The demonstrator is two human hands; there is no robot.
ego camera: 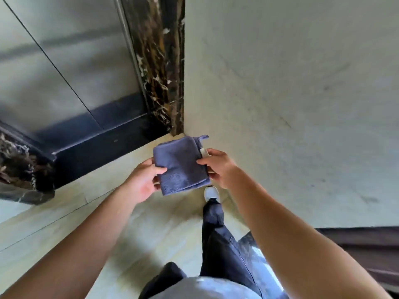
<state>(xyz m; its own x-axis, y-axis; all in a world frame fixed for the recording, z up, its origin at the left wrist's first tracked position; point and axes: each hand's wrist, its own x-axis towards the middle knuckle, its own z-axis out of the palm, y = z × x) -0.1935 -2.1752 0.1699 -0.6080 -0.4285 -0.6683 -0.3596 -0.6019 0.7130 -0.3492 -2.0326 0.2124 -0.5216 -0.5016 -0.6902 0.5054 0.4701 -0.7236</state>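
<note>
Grey shirt (205, 288) at the bottom edge, then two bare forearms reaching forward and meeting at a folded blue cloth (181, 167). Held in mid-air between both hands, above the pale floor (64, 223), just short of the corner where wall (280, 83) meets dark marble frame (159, 72). Left hand (144, 180) pinching the cloth's left edge, thumb on top, fingers curled beneath. Right hand (218, 167) pinching the right edge likewise, thumb across the top face, fingers tucked under, beside a small white label (203, 152). Long axis of the cloth running away from the body, far end canted slightly left; hanging loop (203, 137) at the far right corner. White shoe (211, 193) on the floor just below the cloth's near edge. Probably wiping next: wall ahead and to the right, nearer the right hand; frame and steel door (64, 72) ahead and to the left, nearer the left hand. Either way, likely calls for one hand letting go and the other pressing the cloth's broad face flat against the surface.
</note>
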